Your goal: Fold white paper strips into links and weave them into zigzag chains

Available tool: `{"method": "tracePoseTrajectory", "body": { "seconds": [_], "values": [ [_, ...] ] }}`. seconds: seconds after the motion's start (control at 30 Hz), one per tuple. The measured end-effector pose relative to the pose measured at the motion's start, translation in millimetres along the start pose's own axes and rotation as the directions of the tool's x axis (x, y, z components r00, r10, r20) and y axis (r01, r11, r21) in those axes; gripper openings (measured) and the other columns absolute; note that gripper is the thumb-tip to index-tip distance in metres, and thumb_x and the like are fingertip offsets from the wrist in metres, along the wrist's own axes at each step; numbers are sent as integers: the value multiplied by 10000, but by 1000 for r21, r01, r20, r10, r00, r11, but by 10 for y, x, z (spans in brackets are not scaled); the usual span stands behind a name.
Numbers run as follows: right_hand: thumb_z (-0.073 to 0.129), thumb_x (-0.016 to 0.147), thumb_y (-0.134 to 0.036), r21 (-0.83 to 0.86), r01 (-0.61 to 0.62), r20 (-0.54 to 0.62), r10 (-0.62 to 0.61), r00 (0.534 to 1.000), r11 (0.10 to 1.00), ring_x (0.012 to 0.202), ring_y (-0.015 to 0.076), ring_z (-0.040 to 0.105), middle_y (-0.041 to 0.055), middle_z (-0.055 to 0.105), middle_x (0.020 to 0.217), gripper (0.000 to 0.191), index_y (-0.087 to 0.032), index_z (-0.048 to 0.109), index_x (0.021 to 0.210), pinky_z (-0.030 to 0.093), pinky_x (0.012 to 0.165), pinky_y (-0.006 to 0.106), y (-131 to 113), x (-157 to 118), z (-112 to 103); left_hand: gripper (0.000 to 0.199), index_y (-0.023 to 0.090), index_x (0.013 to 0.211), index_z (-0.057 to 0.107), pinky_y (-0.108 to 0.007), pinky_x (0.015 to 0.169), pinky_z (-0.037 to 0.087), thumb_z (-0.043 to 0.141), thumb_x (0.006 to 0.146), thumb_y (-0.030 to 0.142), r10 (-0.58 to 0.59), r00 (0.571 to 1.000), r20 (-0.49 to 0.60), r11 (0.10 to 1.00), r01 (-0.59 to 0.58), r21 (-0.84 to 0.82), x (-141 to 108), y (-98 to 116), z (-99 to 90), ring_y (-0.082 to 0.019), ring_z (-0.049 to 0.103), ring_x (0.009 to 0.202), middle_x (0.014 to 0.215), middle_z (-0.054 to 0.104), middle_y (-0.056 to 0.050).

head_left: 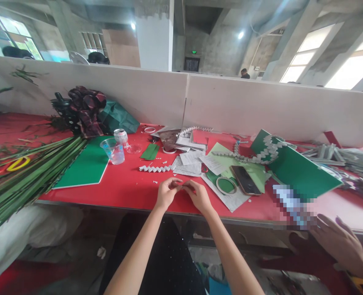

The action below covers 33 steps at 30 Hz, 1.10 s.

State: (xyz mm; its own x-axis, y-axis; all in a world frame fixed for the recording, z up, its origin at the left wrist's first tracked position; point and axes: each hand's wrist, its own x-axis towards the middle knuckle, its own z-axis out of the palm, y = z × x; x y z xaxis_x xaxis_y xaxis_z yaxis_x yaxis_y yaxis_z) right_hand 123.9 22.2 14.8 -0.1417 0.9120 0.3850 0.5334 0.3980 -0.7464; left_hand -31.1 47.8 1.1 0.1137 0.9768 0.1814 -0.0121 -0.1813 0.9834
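Above a long red counter [129,176], a bare left hand [165,193] and bare right hand [200,197] meet at the fingers [192,185]; whether these pinch anything cannot be told. Just beyond lies a zigzag strip of folded white paper [157,169].

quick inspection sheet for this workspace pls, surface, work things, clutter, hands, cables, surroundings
Surface: red table, small paper scraps scattered on it
Work things: folded paper chain lying just beyond the hands
Clutter: plastic cup beside a can; phone beside a tape roll; long green leaves at the left
Hands: left hand and right hand close together, fingertips bent inward; anything between them is too small to tell
Cables: nothing seen on the table
Surroundings: white partition behind; another person's hand at the right
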Motion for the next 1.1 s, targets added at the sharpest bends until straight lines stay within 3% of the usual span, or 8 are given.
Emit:
{"method": "tracePoseTrajectory", "body": {
  "seconds": [0.13, 0.3, 0.57, 0.73, 0.93, 1.1],
  "values": [
    [506, 854, -217, -71, 19, -46, -23, 999, 997, 706, 184, 598, 22, 675, 770, 126, -216, 622, 805, 412, 651, 263, -14, -7, -16, 191, 169, 857, 680, -256, 667, 493, 707, 690, 258, 17, 1000, 16, 1000, -18, 20, 1, 31, 20, -155, 628, 679, 678, 649, -7],
    [483, 880, -233, -30, 24, -106, -27, 994, 999, 752, 188, 610, 32, 681, 819, 144, -217, 621, 844, 427, 690, 270, -2, -21, -31, 232, 162, 834, 703, -298, 742, 508, 720, 692, 345, -25, 999, 24, 1000, 25, 5, 16, 73, 32, -205, 662, 790, 793, 713, -60],
    [508, 864, -237, 10, 26, -65, -25, 998, 1000, 753, 175, 600, 25, 669, 833, 113, -217, 618, 877, 431, 661, 257, -6, -2, -4, 203, 160, 752, 715, -321, 731, 514, 703, 701, 357, -33, 999, -6, 999, 33, 40, 17, 6, -4, -222, 669, 743, 733, 722, -68],
    [533, 837, -212, 1, 1, -81, -1, 997, 1000, 685, 161, 584, 6, 642, 730, 89, -207, 606, 785, 423, 632, 251, 24, -3, -9, 230, 160, 765, 718, -324, 750, 514, 719, 692, 378, -28, 998, 49, 998, 25, 62, 24, 14, 5, -229, 672, 777, 770, 729, -73],
    [538, 859, -268, 56, 8, -62, -4, 998, 998, 751, 171, 631, 27, 681, 848, 216, -224, 629, 1050, 481, 700, 274, -14, -5, -5, 330, 157, 903, 714, -348, 802, 526, 728, 690, 408, -48, 999, 3, 996, 48, -69, 22, 21, 9, -242, 673, 868, 874, 733, -84],
    [577, 837, -273, 61, 9, -67, -5, 998, 998, 776, 187, 643, 39, 696, 892, 193, -223, 640, 1012, 502, 731, 302, -18, -10, -3, 313, 155, 884, 718, -359, 831, 524, 732, 691, 401, -66, 998, 20, 989, 68, -130, 17, 38, 10, -235, 673, 870, 875, 735, -80]
  ]
}}
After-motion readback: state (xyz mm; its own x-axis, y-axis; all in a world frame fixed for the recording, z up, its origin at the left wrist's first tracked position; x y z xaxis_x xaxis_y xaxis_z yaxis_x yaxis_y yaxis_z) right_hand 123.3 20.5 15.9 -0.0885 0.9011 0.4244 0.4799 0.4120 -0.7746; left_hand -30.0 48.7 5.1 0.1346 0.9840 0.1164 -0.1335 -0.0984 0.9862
